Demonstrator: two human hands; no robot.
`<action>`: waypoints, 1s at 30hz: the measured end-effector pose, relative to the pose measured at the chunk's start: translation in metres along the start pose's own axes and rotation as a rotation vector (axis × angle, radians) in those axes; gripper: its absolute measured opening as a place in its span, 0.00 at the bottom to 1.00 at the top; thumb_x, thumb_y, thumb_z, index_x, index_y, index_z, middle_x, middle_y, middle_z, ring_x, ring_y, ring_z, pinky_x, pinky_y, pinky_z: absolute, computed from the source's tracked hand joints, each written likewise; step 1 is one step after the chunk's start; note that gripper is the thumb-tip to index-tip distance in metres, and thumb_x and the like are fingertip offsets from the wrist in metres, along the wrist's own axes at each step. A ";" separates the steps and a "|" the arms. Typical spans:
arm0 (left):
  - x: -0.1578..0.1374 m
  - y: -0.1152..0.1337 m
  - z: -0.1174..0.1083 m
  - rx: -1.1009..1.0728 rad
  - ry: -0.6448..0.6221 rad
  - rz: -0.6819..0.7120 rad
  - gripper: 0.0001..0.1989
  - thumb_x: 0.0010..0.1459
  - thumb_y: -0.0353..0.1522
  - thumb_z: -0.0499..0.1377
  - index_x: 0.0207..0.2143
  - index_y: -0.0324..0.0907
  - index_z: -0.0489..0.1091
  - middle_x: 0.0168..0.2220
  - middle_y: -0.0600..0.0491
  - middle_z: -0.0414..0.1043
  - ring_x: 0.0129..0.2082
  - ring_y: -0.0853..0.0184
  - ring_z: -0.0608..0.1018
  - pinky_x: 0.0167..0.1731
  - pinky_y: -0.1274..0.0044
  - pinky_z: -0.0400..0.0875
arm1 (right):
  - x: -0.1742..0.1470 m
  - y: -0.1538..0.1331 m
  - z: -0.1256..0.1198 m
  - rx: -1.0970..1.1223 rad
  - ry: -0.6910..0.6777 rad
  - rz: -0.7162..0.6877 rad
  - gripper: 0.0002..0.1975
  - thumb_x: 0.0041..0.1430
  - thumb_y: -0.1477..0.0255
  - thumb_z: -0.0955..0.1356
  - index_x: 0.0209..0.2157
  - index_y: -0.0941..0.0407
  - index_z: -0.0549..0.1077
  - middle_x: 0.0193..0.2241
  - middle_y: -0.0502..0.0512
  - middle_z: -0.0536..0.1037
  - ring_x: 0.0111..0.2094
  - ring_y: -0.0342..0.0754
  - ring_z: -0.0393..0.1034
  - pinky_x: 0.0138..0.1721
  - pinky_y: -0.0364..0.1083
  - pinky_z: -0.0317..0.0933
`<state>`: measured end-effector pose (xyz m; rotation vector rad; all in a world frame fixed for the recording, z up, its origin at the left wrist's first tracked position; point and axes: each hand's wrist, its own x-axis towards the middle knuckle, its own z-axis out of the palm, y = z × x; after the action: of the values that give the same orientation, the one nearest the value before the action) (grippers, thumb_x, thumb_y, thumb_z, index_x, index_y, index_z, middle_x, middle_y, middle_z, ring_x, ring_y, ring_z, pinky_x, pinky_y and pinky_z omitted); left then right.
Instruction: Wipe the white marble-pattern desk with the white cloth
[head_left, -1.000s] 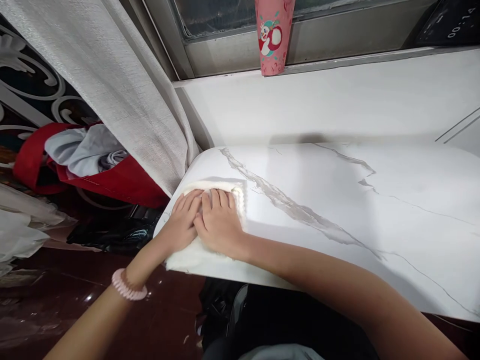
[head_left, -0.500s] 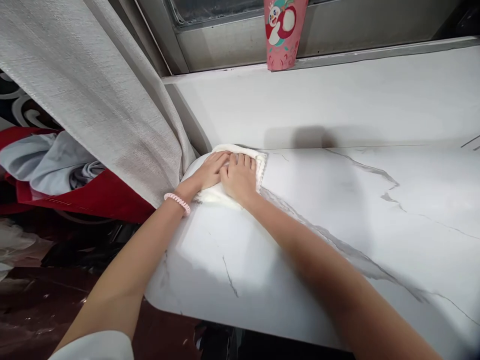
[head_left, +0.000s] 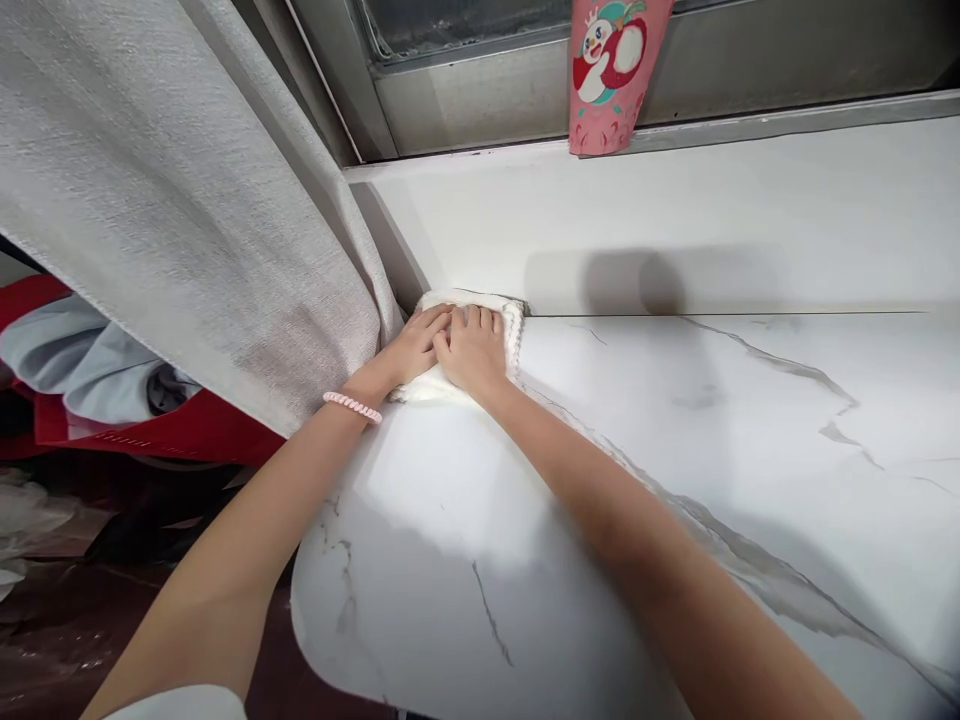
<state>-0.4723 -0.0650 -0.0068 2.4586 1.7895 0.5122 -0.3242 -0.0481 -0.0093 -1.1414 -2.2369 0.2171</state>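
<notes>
A white cloth (head_left: 427,388) lies flat at the far left corner of the white marbled table (head_left: 420,520), close to the wall. My left hand (head_left: 415,347) rests on it with the fingers stretched out, partly covered at the tips by the other hand. Beside and slightly over it, my right hand (head_left: 472,350) presses down on the cloth, fingers extended forward. A pink coiled band (head_left: 352,405) circles my left wrist.
A grey curtain (head_left: 225,210) hangs along the table's left edge. Behind it, a red bag (head_left: 217,435) holds pale clothing (head_left: 97,370). On the window ledge (head_left: 787,135) stands a pink printed cup (head_left: 611,80). Table veins run toward the lower right.
My view has shifted, so the cup and ledge appear further right and lower. Both hands stay on the cloth, which lies at nearly the same place in the corner.
</notes>
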 end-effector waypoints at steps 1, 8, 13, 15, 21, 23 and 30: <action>-0.005 0.002 -0.002 0.011 -0.009 -0.022 0.25 0.62 0.37 0.46 0.60 0.38 0.59 0.64 0.41 0.57 0.64 0.58 0.58 0.64 0.60 0.46 | -0.002 -0.002 0.000 0.005 0.000 -0.012 0.21 0.65 0.68 0.58 0.52 0.67 0.68 0.50 0.69 0.71 0.52 0.60 0.60 0.59 0.58 0.46; -0.065 0.037 -0.011 0.090 -0.023 -0.156 0.27 0.63 0.36 0.44 0.63 0.38 0.54 0.65 0.41 0.53 0.66 0.57 0.54 0.65 0.58 0.44 | -0.040 -0.027 -0.010 0.069 -0.043 -0.112 0.22 0.64 0.69 0.59 0.54 0.68 0.67 0.52 0.69 0.70 0.54 0.60 0.59 0.60 0.58 0.46; -0.123 0.076 -0.012 0.143 -0.004 -0.232 0.29 0.63 0.36 0.45 0.65 0.40 0.49 0.66 0.41 0.52 0.66 0.55 0.54 0.64 0.56 0.44 | -0.087 -0.045 -0.030 0.134 -0.112 -0.193 0.23 0.64 0.69 0.60 0.56 0.67 0.66 0.55 0.69 0.68 0.56 0.58 0.58 0.62 0.58 0.45; -0.143 0.094 -0.011 0.152 0.007 -0.264 0.29 0.63 0.36 0.45 0.66 0.41 0.48 0.65 0.41 0.53 0.66 0.54 0.54 0.64 0.55 0.44 | -0.107 -0.051 -0.039 0.158 -0.137 -0.217 0.23 0.65 0.68 0.59 0.56 0.67 0.65 0.56 0.69 0.67 0.57 0.58 0.57 0.62 0.58 0.45; -0.191 0.145 -0.011 0.203 0.036 -0.352 0.29 0.63 0.36 0.43 0.66 0.40 0.48 0.65 0.40 0.54 0.66 0.53 0.56 0.63 0.54 0.46 | -0.155 -0.059 -0.062 0.224 -0.162 -0.321 0.25 0.64 0.67 0.59 0.58 0.68 0.64 0.57 0.71 0.65 0.59 0.59 0.55 0.63 0.59 0.44; -0.202 0.159 -0.009 0.220 0.053 -0.368 0.28 0.63 0.36 0.42 0.66 0.42 0.48 0.64 0.41 0.55 0.65 0.53 0.56 0.63 0.54 0.46 | -0.167 -0.060 -0.067 0.240 -0.174 -0.342 0.25 0.64 0.67 0.60 0.58 0.68 0.63 0.58 0.72 0.65 0.59 0.59 0.55 0.63 0.60 0.44; -0.218 0.177 -0.007 0.243 0.037 -0.378 0.28 0.64 0.36 0.41 0.66 0.44 0.46 0.64 0.41 0.55 0.66 0.52 0.55 0.63 0.53 0.47 | -0.185 -0.059 -0.078 0.263 -0.194 -0.379 0.26 0.64 0.66 0.59 0.57 0.69 0.64 0.57 0.70 0.66 0.59 0.60 0.56 0.63 0.59 0.46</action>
<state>-0.3718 -0.3274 -0.0084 2.1660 2.3821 0.3283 -0.2369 -0.2382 -0.0061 -0.5662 -2.4538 0.4641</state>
